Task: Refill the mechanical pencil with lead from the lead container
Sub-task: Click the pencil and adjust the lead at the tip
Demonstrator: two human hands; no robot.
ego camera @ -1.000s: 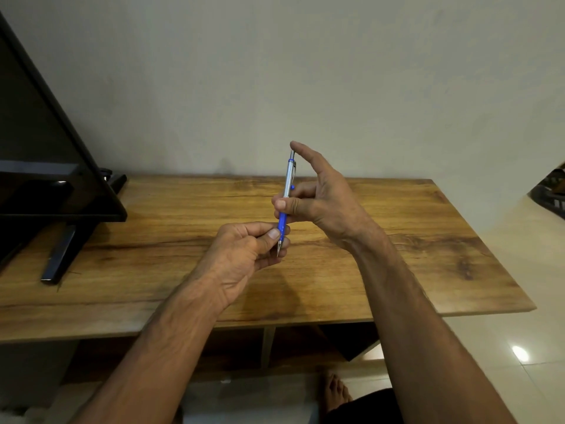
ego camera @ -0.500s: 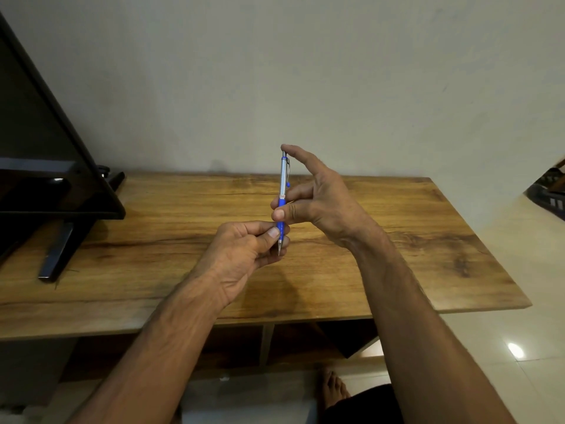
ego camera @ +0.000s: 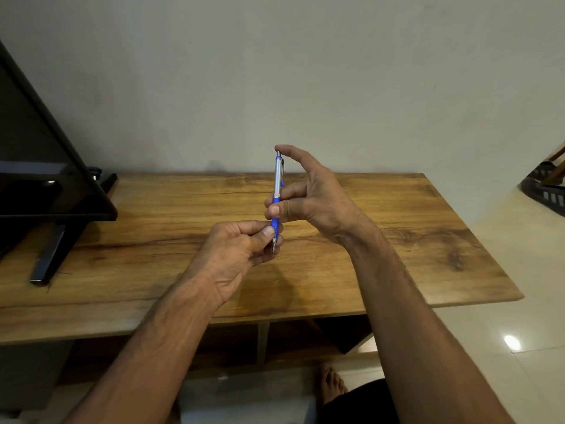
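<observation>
Okay, so you've got the mechanical pencil (ego camera: 277, 191) standing almost upright over the wooden table (ego camera: 397, 240), tip down and clear of the surface. Your left hand (ego camera: 238, 249) pinches the low end, with thumb and fingers curled round the blue grip just above the metal tip. Your right hand (ego camera: 318, 200) pinches the barrel near its middle between thumb and a finger, and the index finger (ego camera: 282, 148) is stretched up onto the push cap. Looks to me like the clicking step, either feeding lead out or checking that it's empty. Press straight down along the barrel, not sideways, so the pencil doesn't tilt in your pinch. Let the left hand do the steadying and leave the tip uncovered. Go with short, light clicks, since lead snaps easily. I can't see the lead container anywhere in view, and any lead at the tip is too small to tell.
</observation>
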